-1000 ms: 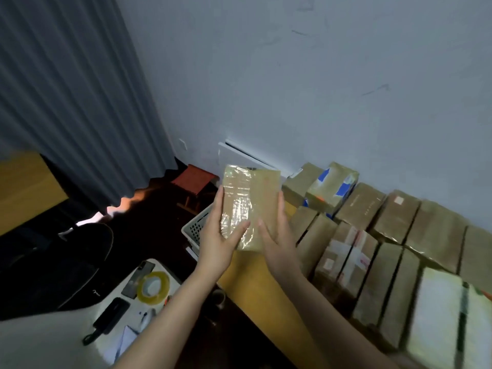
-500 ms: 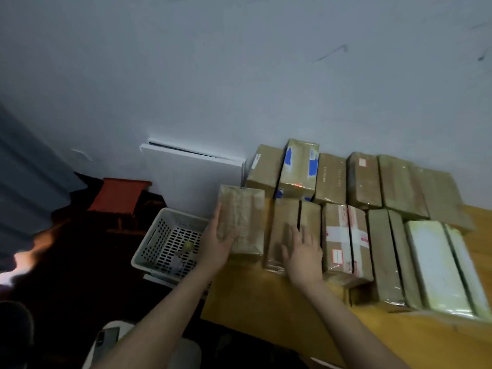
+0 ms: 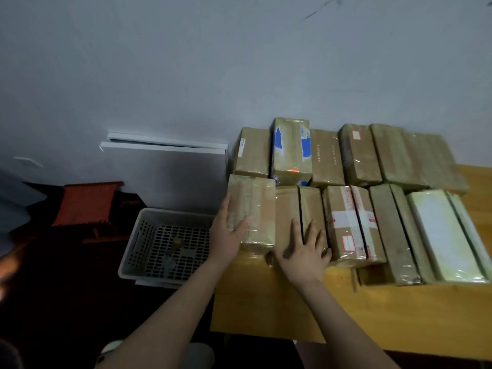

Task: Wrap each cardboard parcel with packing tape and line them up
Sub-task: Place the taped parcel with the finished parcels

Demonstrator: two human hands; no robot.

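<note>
A tape-wrapped brown cardboard parcel [image 3: 257, 206] sits at the left end of the front row, at the left edge of the wooden table [image 3: 292, 310]. My left hand [image 3: 226, 237] grips its left side, thumb across the top. My right hand [image 3: 303, 253] lies flat with spread fingers on the two neighbouring parcels [image 3: 287, 206]. More wrapped parcels fill the front row [image 3: 391, 230] to the right, and a back row [image 3: 327, 155] stands against the wall.
A white perforated plastic basket [image 3: 138, 235] stands on the dark floor just left of the table. Behind it lean white panels [image 3: 165, 171] against the wall, with a red stool [image 3: 87, 201] further left.
The parcel went from held up in both hands down to the left end of the front row. My right hand let go and came to lie on the neighbouring parcels. The view swung right.
</note>
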